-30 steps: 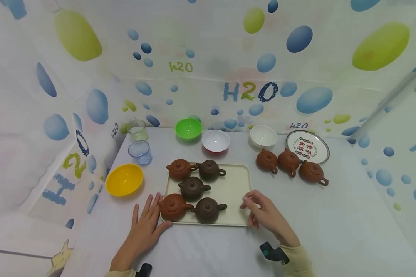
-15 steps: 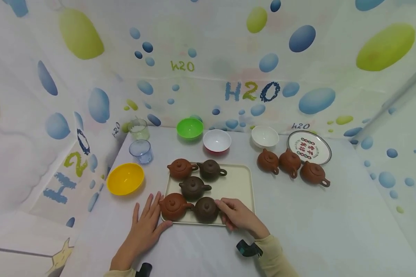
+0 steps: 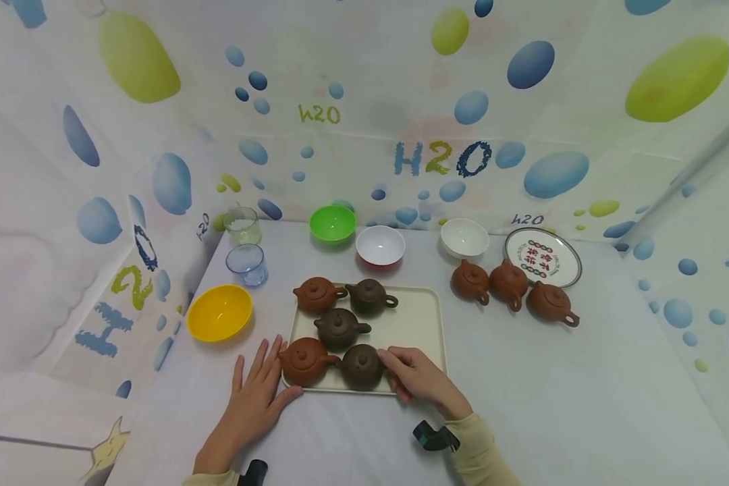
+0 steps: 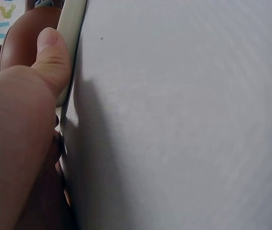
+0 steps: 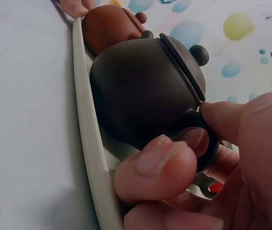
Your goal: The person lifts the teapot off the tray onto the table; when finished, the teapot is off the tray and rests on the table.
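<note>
My right hand (image 3: 422, 379) grips the loop handle of a dark brown teapot (image 3: 362, 368) at the front of a cream tray (image 3: 416, 317). In the right wrist view its fingers (image 5: 155, 165) curl around that handle, and the teapot (image 5: 136, 91) sits inside the tray's rim. My left hand (image 3: 252, 401) lies with straight, spread fingers at the tray's front left corner, beside a reddish-brown teapot (image 3: 306, 363). The left wrist view has the thumb (image 4: 52, 52) against the tray's edge. Two more dark teapots (image 3: 341, 329) and another reddish one (image 3: 316, 295) stand on the tray.
Three reddish teapots (image 3: 508, 285) stand right of the tray, near a round patterned plate (image 3: 543, 256). Along the back are a green bowl (image 3: 332, 225), a red-and-white bowl (image 3: 380, 246) and a white bowl (image 3: 464, 238). Left are two glasses (image 3: 246, 264) and a yellow bowl (image 3: 220, 314).
My right hand has moved left from the tray's right edge to the front dark teapot and taken hold of its handle. My left hand and the teapots have stayed in place.
</note>
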A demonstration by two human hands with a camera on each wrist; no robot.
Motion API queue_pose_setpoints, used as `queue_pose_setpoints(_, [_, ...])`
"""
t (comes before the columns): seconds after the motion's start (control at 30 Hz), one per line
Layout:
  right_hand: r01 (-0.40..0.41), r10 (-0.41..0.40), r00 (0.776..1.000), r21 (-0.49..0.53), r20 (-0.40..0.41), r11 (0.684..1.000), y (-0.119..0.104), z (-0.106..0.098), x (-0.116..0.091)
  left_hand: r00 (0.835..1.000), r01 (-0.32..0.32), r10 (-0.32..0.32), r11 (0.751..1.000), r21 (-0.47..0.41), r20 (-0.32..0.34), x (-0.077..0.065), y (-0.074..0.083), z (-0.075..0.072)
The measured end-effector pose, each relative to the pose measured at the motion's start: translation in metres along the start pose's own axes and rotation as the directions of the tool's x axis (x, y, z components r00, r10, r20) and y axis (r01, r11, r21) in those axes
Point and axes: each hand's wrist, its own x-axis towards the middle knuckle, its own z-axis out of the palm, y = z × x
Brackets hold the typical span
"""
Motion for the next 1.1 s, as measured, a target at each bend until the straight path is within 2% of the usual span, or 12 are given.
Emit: queue_pose_setpoints(1.1, [0.010,-0.010,1.000,0.025,-0.008,1.000,-0.0038,-0.0004,-0.0011,1.000,0.010,-0.010,1.000,0.004,0.000,0.0007,0.0019,-0.0010])
